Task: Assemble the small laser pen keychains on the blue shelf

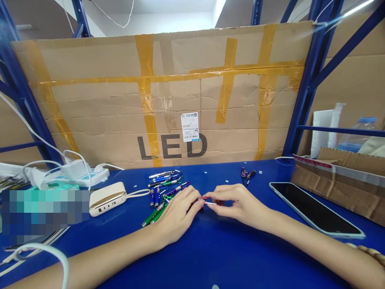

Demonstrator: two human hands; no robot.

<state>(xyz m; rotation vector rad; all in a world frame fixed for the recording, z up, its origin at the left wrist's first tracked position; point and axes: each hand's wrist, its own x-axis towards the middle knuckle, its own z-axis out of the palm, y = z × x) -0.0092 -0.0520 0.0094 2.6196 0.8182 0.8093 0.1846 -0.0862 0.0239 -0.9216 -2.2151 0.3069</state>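
Over the middle of the blue table, my left hand (180, 208) and my right hand (237, 202) meet fingertip to fingertip. Both pinch a small red keychain clip (205, 198) with a silvery part; my fingers cover most of it. Partly beneath and beside my left hand lie green pen-like metal tubes (149, 217) with green clips. Just behind them is a loose pile of blue tubes (165, 178), some with clips, and a purple clip (185, 185). Farther back on the right, a few dark purple and black pieces (248, 175) lie apart from the pile.
A white power bank (108, 198) with a strap lies left of the pile, near a power strip (96, 176) and white cables (57, 251). On the right are a phone (315, 208) and an open cardboard box (345, 176). A large cardboard sheet (105, 116) stands behind the table (192, 257).
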